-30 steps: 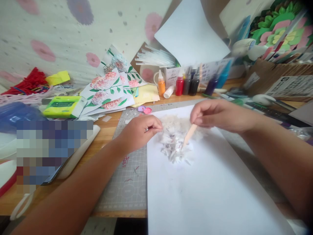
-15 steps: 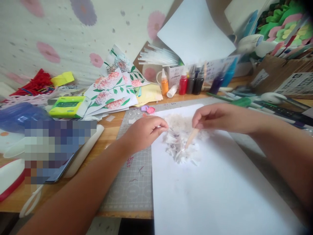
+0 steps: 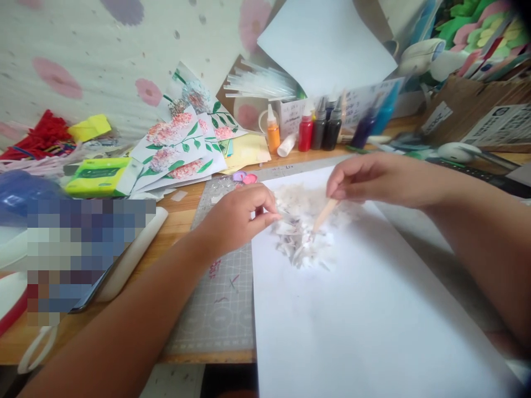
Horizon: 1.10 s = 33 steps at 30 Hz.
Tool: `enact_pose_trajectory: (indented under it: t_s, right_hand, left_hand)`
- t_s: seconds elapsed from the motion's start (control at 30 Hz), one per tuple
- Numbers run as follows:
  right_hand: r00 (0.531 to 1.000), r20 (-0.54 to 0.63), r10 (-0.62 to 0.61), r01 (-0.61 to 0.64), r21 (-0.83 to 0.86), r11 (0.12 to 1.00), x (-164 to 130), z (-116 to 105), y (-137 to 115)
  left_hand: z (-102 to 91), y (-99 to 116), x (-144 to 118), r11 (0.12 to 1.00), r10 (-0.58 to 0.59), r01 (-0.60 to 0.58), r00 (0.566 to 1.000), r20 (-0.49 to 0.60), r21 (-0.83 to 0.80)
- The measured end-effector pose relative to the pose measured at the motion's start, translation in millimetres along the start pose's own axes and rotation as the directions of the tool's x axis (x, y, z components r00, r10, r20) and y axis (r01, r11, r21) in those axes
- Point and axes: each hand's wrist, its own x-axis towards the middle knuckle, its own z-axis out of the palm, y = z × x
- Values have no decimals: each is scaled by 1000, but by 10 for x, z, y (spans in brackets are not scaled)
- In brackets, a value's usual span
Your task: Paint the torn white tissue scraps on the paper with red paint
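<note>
A large white sheet of paper [image 3: 332, 320] lies in front of me, with a ruffled cluster of thin white scraps [image 3: 305, 251] on its upper part. My right hand [image 3: 357, 179] grips a flat wooden stick [image 3: 324, 214], whose lower end touches the middle of the cluster. At the cluster's left edge, my left hand [image 3: 253, 213] has its thumb and forefinger pinched together at the white scraps. Whatever lies between those fingertips is too small and blurred to name. Part of the cluster's far side is hazy.
Under the sheet is a grey cutting mat [image 3: 207, 326]. Behind stand several bottles, among them an orange bottle [image 3: 273, 134] and a red bottle [image 3: 306, 134]. Flower pictures [image 3: 178, 149] and a yellow-green pack [image 3: 99, 176] are at left, a cardboard box [image 3: 464, 116] at right.
The whole view has shifted slightly. My left thumb and forefinger show a wider gap behind their touching tips. The stick remains in my right hand, its tip still at the cluster.
</note>
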Motion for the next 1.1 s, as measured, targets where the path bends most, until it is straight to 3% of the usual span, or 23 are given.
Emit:
enact_pose_trajectory:
  t_s: [0.2,0.37,0.47,0.63,0.83,1.0,1.1]
  right_hand:
    - [989,150,17,-7,-64,998,27,111,-74]
    - [998,42,43,-41,-66,997,1,7,-21]
    - [1000,7,9,-8,-21,1000,-24,21,-68]
    - [990,137,-10,30,-145,989,-11,103,-134]
    - [995,-92,27,-39,-134,990,-18,-51,-22]
    - [999,41,-20,31,-271,962,-21,101,-170]
    - [998,-66,-21,3,-269,963,-11,47,-110]
  left_hand:
    - [-9,-20,15,999,-40,38,998,50,34]
    - [-39,-30,8,995,20,-31,993,115,94]
    - [-39,-28,10,997,1,-6,997,78,73]
    - [-4,-47,16,995,-87,85,996,26,50]
    - [8,-56,20,991,-116,112,992,53,79]
    - [13,-65,19,988,-93,86,994,51,126]
    - [18,-77,14,989,-81,73,995,50,132]
